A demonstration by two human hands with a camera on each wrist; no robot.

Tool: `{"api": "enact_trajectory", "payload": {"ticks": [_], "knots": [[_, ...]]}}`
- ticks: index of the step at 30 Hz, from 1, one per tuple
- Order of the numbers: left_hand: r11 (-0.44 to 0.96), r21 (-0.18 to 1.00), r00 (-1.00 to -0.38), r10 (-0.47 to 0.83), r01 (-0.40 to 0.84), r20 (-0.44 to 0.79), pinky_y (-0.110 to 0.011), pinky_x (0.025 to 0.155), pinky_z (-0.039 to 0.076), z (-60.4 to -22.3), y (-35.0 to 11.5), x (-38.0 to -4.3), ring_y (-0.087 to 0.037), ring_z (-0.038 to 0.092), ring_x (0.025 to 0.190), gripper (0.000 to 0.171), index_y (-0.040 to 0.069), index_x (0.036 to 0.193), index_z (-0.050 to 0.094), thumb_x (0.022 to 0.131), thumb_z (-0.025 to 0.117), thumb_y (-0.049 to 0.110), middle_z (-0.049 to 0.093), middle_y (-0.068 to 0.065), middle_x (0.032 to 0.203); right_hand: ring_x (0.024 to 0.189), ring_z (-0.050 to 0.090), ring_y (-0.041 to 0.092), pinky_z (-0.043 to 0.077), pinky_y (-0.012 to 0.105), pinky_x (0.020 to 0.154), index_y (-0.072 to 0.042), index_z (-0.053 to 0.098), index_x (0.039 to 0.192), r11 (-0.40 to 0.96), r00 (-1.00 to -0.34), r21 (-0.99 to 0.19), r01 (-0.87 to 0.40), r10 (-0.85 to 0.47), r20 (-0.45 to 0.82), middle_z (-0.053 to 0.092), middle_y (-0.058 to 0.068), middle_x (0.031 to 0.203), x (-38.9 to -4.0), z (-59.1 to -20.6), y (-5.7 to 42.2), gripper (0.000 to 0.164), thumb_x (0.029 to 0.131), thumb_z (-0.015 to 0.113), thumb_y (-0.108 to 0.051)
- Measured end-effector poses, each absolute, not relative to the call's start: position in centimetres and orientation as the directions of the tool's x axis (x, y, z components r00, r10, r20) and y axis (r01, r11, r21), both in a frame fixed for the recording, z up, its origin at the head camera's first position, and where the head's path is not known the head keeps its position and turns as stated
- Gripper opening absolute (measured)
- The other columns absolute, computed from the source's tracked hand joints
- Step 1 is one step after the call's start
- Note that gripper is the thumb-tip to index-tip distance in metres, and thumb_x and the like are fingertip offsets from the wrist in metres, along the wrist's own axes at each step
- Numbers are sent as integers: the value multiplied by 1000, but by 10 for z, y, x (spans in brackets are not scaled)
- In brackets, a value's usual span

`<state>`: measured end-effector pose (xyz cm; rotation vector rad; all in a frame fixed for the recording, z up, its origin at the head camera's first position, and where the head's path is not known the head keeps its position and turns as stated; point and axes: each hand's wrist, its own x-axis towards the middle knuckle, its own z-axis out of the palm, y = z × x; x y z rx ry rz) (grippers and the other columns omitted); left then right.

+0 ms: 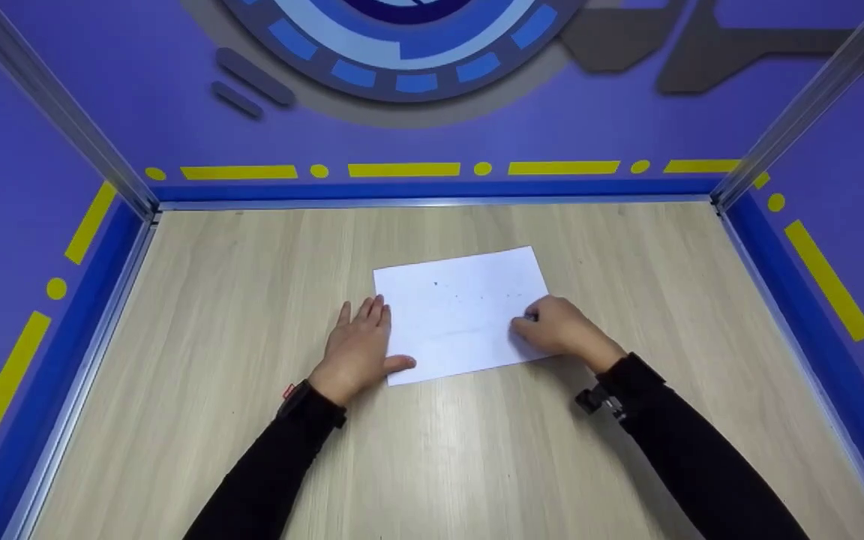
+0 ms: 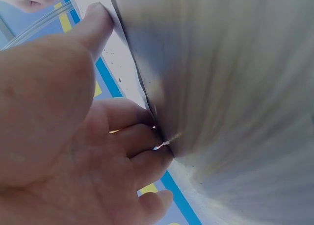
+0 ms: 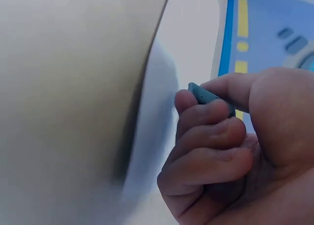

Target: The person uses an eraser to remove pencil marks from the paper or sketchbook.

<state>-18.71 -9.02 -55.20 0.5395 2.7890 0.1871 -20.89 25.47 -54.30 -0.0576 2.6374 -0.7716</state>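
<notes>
A white sheet of paper [image 1: 454,322] lies slightly turned on the table, with a faint line and several small dark specks on it. My left hand [image 1: 355,346] rests at the sheet's left edge, fingers extended and thumb on the lower left corner. Over the right part of the paper, my right hand [image 1: 561,327] pinches a small blue-green eraser [image 3: 205,95] between thumb and curled fingers. Most of the eraser is hidden by the fingers; one angled end shows in the right wrist view.
The wood-grain table [image 1: 252,300] is bounded by metal rails [image 1: 432,202] and blue-purple panels [image 1: 177,135] with yellow marks at the back and both sides. Black sleeves and wrist straps cover both forearms.
</notes>
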Motion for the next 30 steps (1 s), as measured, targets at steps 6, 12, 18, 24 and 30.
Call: {"api": "enact_trajectory", "payload": {"ticks": [6,12,18,24,30], "knots": [[920,183,-886,386,348,-256,-65,140,18,-552,-93,-188,-41,28,171,112,-9,168,35,98,71,70,29,-28,180,58,35,13,31,29,57,-22,39,58,829,-915,-554,-80,-281,-289,33,-9,59,-213,-538,194,48,97,67,-25],[918,173,-889,391,357,-240,-64,139,20,-554,-91,-188,-41,31,170,112,-9,167,37,97,72,71,32,-28,179,59,45,18,37,33,59,-20,47,58,840,-896,-495,-220,-375,-238,44,-6,58,-210,-545,127,45,98,68,-24],[918,163,-896,390,361,-213,-65,138,23,-554,-89,-187,-41,34,168,111,-8,166,41,95,75,69,36,-28,177,70,59,24,55,44,69,-17,66,68,856,-890,-437,-277,-400,-218,66,3,71,-206,-553,94,32,99,66,-27],[925,150,-897,377,350,-231,-64,139,20,-553,-88,-188,-40,33,169,112,-8,167,39,95,72,72,34,-27,178,87,66,30,59,51,86,-8,79,86,887,-911,-401,-227,-339,-235,75,12,89,-207,-556,112,30,100,65,-30],[926,134,-890,376,352,-258,-64,139,20,-552,-89,-187,-39,31,170,113,-7,168,37,95,71,73,32,-25,180,97,68,34,57,52,90,-1,77,91,892,-941,-428,-142,-256,-221,76,16,98,-208,-556,157,29,98,63,-26]]}}
